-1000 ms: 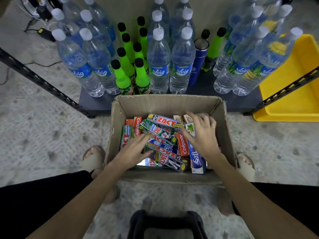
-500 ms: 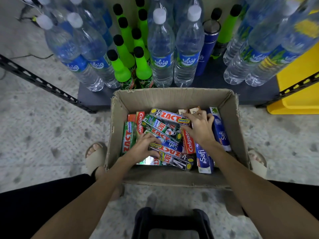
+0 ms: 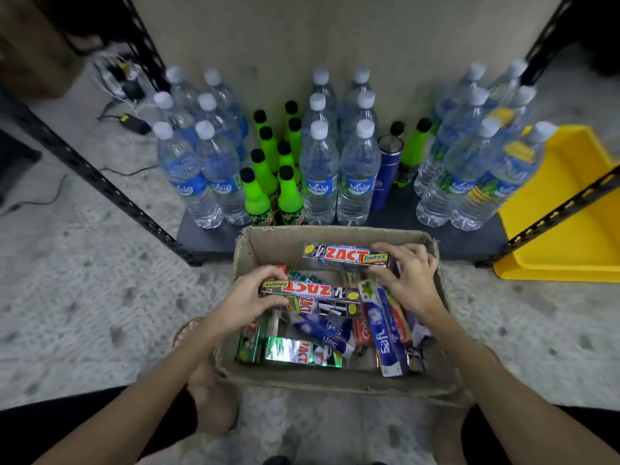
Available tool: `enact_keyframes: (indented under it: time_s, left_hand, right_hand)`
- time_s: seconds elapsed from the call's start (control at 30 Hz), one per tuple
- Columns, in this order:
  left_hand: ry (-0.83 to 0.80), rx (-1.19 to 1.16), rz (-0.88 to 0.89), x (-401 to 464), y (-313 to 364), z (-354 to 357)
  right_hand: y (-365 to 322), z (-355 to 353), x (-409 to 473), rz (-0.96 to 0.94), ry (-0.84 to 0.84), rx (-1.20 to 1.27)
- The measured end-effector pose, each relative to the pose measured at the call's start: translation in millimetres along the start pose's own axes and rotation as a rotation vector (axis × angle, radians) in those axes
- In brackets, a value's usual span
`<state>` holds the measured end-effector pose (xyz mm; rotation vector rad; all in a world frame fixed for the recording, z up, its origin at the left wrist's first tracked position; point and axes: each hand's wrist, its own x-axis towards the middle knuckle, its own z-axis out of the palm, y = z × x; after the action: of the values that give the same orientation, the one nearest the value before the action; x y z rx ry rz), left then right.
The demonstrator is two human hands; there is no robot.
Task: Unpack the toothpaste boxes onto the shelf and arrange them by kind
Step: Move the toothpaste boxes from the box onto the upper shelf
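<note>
Gripping one ZACT Smokers box [image 3: 347, 256] by its end, the right hand [image 3: 407, 280] held it above the cardboard carton [image 3: 335, 380]. The left hand [image 3: 245, 302] clutched two more ZACT boxes [image 3: 312, 295] over the jumbled toothpaste boxes [image 3: 385, 333] inside. Water bottles [image 3: 318, 172] crowded the shelf [image 3: 208, 238] just beyond the carton.

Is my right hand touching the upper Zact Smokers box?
Touching: the head view shows the right hand pinching the right end of the upper Zact Smokers box.
</note>
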<state>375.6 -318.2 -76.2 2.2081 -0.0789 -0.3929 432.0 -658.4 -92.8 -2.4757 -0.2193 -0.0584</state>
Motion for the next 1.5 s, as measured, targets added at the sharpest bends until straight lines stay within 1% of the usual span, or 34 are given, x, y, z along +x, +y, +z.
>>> enact_keyframes:
  time_s: [0.1, 0.2, 0.4, 0.53, 0.73, 0.8, 0.87, 0.93, 1.1, 1.2, 1.33, 1.5]
  left_hand:
    - [0.131, -0.026, 0.048, -9, 34, -34]
    - [0.259, -0.017, 0.133, -12, 75, -68]
    - [0.394, -0.028, 0.343, -16, 177, -140]
    - [0.479, -0.061, 0.463, -24, 248, -184]
    - [0.550, -0.055, 0.582, -31, 328, -247]
    - [0.566, -0.059, 0.609, -28, 349, -264]
    - [0.582, -0.046, 0.609, -14, 364, -278]
    - [0.590, -0.008, 0.564, 12, 371, -289]
    - [0.539, 0.001, 0.419, 95, 373, -297]
    - [0.520, 0.019, 0.374, 135, 379, -298]
    - [0.528, 0.116, 0.380, 180, 394, -299]
    - [0.587, 0.225, 0.421, 243, 407, -303]
  right_hand:
    - [-22, -48, 7, -0.038, 0.069, 0.045]
    - [-48, -104, 14, -0.089, 0.147, 0.085]
    - [-102, -214, 24, -0.217, 0.309, 0.082]
    - [-141, -288, 34, -0.268, 0.415, 0.130]
    - [-176, -382, 63, -0.354, 0.502, 0.148]
    - [-179, -404, 76, -0.335, 0.504, 0.156]
    - [-175, -421, 96, -0.305, 0.493, 0.161]
    - [-166, -433, 122, -0.305, 0.480, 0.154]
    - [-128, -439, 188, -0.243, 0.377, 0.166]
    - [-114, -441, 216, -0.199, 0.363, 0.158]
    - [-105, -451, 257, -0.197, 0.344, 0.033]
    - [-92, -455, 319, -0.191, 0.342, -0.066]
